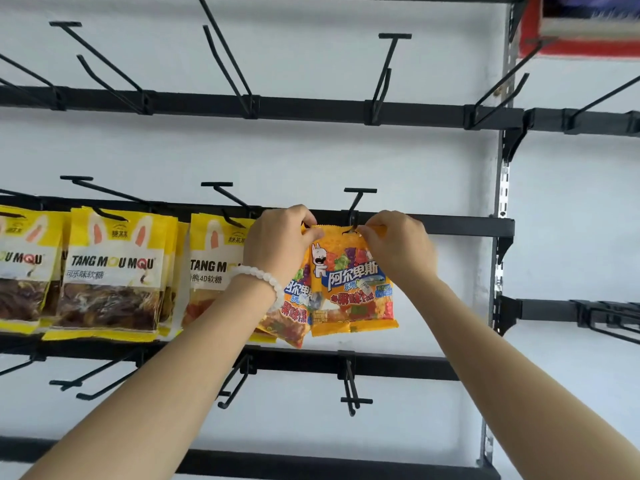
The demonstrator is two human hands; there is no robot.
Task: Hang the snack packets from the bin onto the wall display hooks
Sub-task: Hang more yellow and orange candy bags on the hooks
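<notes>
My left hand (277, 244) and right hand (394, 244) pinch the orange packet (349, 282) at the hook (355, 211); next its hole must slide on.

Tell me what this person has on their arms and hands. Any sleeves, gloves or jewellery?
Both arms are bare as far as the picture shows, with no sleeves in view. Neither the left hand nor the right hand wears a glove, and no rings can be made out. The only thing worn is a bracelet of round, milky white beads on the left wrist. The right wrist has nothing on it.
</notes>
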